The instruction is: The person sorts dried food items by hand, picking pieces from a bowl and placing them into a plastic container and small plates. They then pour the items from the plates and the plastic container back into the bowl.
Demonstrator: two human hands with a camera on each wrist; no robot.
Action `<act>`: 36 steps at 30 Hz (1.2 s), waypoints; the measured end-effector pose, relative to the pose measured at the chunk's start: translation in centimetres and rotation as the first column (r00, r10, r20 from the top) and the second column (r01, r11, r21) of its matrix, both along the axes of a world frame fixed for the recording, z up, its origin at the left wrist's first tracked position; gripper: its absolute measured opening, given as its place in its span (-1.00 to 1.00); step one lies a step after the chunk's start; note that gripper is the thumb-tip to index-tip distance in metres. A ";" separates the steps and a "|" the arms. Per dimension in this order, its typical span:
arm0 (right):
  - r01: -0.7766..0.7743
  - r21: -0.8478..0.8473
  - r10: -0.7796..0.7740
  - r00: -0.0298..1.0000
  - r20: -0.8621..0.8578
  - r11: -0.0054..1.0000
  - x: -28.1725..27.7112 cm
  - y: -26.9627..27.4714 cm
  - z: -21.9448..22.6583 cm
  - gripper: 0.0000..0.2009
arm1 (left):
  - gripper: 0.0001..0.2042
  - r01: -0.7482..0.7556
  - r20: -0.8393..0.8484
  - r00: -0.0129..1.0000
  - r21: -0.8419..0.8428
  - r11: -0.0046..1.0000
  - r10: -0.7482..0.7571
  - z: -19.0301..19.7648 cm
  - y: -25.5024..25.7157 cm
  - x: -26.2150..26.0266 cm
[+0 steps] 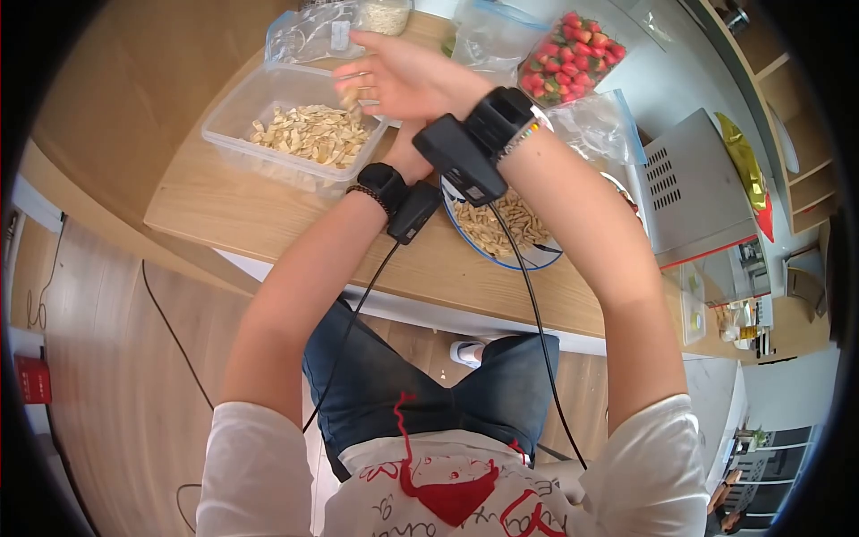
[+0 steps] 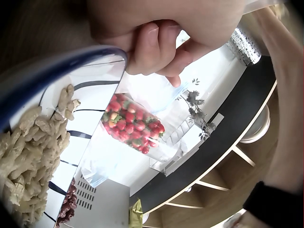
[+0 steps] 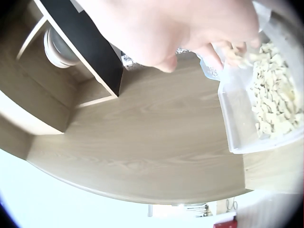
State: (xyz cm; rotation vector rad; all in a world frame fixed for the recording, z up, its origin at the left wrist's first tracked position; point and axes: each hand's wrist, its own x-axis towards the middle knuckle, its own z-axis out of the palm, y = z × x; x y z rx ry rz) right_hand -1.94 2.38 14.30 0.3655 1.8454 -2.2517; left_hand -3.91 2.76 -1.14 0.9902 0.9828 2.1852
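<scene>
My right hand [image 1: 407,79] is over a clear plastic box [image 1: 211,136], fingers spread and relaxed, palm partly turned up. A few pale pieces [image 1: 351,95] show blurred at its fingertips. Inside the box lies a heap of flat, pale dried slices [image 1: 313,134]. My left hand [image 1: 410,159] is largely hidden by the right wrist in the head view, near the box's right side. In the left wrist view its fingers [image 2: 152,45] are curled beside a blue-rimmed plate [image 2: 97,85]; I cannot tell whether they hold anything. Pale brown elongated pieces [image 1: 483,228] lie on the plate.
Behind the plate stands a clear bag of strawberries [image 1: 573,61]. Other clear plastic bags [image 1: 598,125] lie around it. A tub of pale flakes [image 1: 385,16] is at the back. To the right sits a grey vented appliance [image 1: 698,179]. Cables [image 1: 528,277] hang from both wrist cameras.
</scene>
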 end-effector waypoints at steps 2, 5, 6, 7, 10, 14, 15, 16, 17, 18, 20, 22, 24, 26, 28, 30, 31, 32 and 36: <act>0.002 0.308 0.040 0.991 -0.130 0.952 -0.1 -0.3 -0.8 -0.28 | -0.79 0.086 0.108 0.991 -0.036 0.996 -0.082 -0.1 0.1 -0.3; 0.052 0.536 0.046 0.985 -0.168 0.842 2.5 0.4 -0.6 -0.29 | -0.83 0.326 0.397 0.844 0.155 0.933 -0.361 0.4 -0.3 -0.5; 0.035 0.538 0.018 0.996 -0.092 0.842 4.1 1.0 0.3 -0.33 | -0.84 0.388 0.389 0.803 0.234 0.892 -0.451 1.1 -0.9 -0.5; 0.016 0.540 -0.008 1.000 -0.016 0.841 5.7 1.7 0.9 -0.37 | -0.81 0.289 0.582 0.753 0.127 0.949 -0.307 3.1 -1.5 0.8; -0.036 0.716 0.190 0.972 -0.135 0.697 9.4 4.7 -0.2 -0.63 | -0.82 0.308 0.514 0.776 0.197 0.931 -0.366 2.4 -1.1 0.5; -0.183 0.894 0.257 0.963 0.080 0.410 14.3 6.2 -1.6 -0.76 | -0.75 0.376 0.510 0.764 0.145 0.915 -0.395 3.2 -1.7 0.4; -0.210 0.874 0.311 0.948 0.071 0.439 15.0 6.0 -2.1 -0.76 | -0.72 0.374 0.516 0.756 0.164 0.913 -0.403 3.0 -1.6 0.3; -0.237 0.852 0.363 0.930 0.060 0.467 15.7 5.9 -2.4 -0.76 | -0.72 0.373 0.521 0.753 0.166 0.913 -0.402 3.0 -1.6 0.4; -0.263 0.830 0.412 0.910 0.044 0.492 16.3 5.7 -2.7 -0.76 | -0.72 0.373 0.525 0.750 0.167 0.913 -0.403 3.1 -1.6 0.3; -0.253 0.885 0.453 0.890 0.055 0.390 16.8 5.4 -3.0 -0.77 | -0.72 0.375 0.528 0.747 0.167 0.912 -0.403 3.1 -1.6 0.3; -0.210 0.962 0.526 0.846 0.089 0.175 17.3 4.6 -3.5 -0.78 | -0.72 0.363 0.526 0.761 0.140 0.921 -0.380 3.1 -1.6 0.3; -0.026 0.993 0.584 0.810 -0.048 0.118 17.4 5.1 -5.3 -0.82 | -0.71 0.348 0.514 0.782 0.112 0.931 -0.353 3.1 -1.6 0.3; 0.065 0.994 0.601 0.793 -0.105 0.088 17.3 5.3 -6.2 -0.85 | -0.71 0.365 0.511 0.771 0.137 0.921 -0.381 2.9 -1.5 0.3; -0.013 0.987 0.547 0.833 -0.078 0.161 17.4 5.1 -5.5 -0.87 | -0.71 0.371 0.508 0.766 0.149 0.917 -0.393 2.9 -1.6 0.2; -0.072 0.961 0.482 0.874 -0.068 0.265 17.7 5.3 -5.3 -0.88 | -0.71 0.370 0.505 0.769 0.149 0.917 -0.392 2.9 -1.6 0.3; -0.103 0.913 0.400 0.914 -0.071 0.396 17.8 6.0 -5.3 -0.89 | -0.71 0.368 0.506 0.770 0.146 0.918 -0.388 3.0 -1.6 0.3; -0.135 0.876 0.332 0.943 -0.031 0.464 17.9 6.3 -5.1 -0.87 | -0.71 0.367 0.507 0.770 0.144 0.919 -0.387 3.0 -1.6 0.3; -0.160 0.832 0.265 0.964 0.016 0.531 17.8 6.7 -4.8 -0.86 | -0.71 0.369 0.507 0.769 0.146 0.918 -0.389 2.9 -1.6 0.3; -0.124 0.480 0.118 0.992 0.043 0.868 17.9 9.2 -5.1 -0.84 | -0.71 0.375 0.508 0.762 0.158 0.914 -0.401 2.8 -1.6 0.2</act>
